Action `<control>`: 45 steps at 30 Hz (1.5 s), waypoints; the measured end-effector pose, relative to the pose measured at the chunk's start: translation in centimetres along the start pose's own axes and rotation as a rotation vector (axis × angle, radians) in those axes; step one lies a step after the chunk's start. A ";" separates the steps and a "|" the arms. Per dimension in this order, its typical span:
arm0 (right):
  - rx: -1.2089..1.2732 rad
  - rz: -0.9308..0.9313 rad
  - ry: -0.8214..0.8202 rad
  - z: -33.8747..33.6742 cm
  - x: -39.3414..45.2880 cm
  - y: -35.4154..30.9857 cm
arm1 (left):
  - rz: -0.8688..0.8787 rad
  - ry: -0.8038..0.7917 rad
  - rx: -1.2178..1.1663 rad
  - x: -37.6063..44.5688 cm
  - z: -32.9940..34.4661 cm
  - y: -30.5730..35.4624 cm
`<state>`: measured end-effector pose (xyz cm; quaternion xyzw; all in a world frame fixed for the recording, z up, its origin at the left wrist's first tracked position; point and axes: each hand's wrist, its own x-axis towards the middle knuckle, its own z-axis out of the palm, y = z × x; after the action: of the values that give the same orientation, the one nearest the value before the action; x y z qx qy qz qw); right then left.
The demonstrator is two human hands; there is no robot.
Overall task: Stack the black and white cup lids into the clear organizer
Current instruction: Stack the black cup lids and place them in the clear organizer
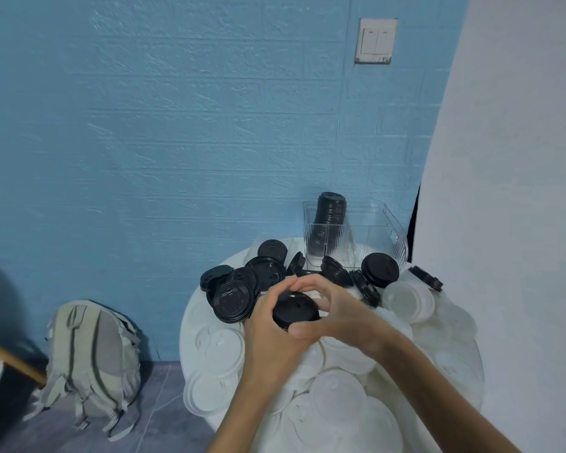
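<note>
While both hands meet over the round white table (190,325), the left hand (268,335) and the right hand (334,308) together grip a short stack of black lids (294,311), fingers curled around its rim. Loose black lids (232,300) lie at the far side of the table and white lids (337,393) cover the near side. At the far edge stands the clear organizer (366,240), with a tall column of black lids (329,217) upright in its left compartment.

One clear organizer (353,237), holding one stack of black lids (329,214). About a dozen loose black lids (232,300). White lids (337,392) too numerous to count. One backpack (94,358). One wall switch (375,40).
</note>
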<state>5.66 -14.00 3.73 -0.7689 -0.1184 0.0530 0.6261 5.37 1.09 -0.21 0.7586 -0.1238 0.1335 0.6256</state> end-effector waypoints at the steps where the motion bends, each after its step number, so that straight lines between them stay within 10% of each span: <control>1: 0.006 0.027 0.011 -0.4 0.2 -0.1 | -0.007 0.005 0.003 0.1 0.1 0.0; 7: -0.495 0.022 0.515 -5.2 4.2 1.5 | -0.042 0.011 0.010 0.2 0.0 0.1; 15: -0.746 0.134 0.486 -6.1 6.0 5.0 | -0.053 -0.007 -0.009 0.2 -0.3 0.0; 22: -0.478 -0.112 0.688 -4.8 3.7 0.9 | -0.054 -0.016 -0.057 0.4 -0.3 0.5; 26: 0.209 -0.101 0.415 -2.5 0.9 -2.7 | -0.044 -0.025 -0.086 0.6 -0.2 1.0; 45: 0.118 0.091 0.253 0.3 -0.5 -1.5 | -0.040 -0.103 -0.170 -0.2 0.9 1.2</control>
<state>4.91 -13.60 5.12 -0.7358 -0.0004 -0.0092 0.6772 4.82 -0.01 0.61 0.7108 -0.1516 0.0706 0.6832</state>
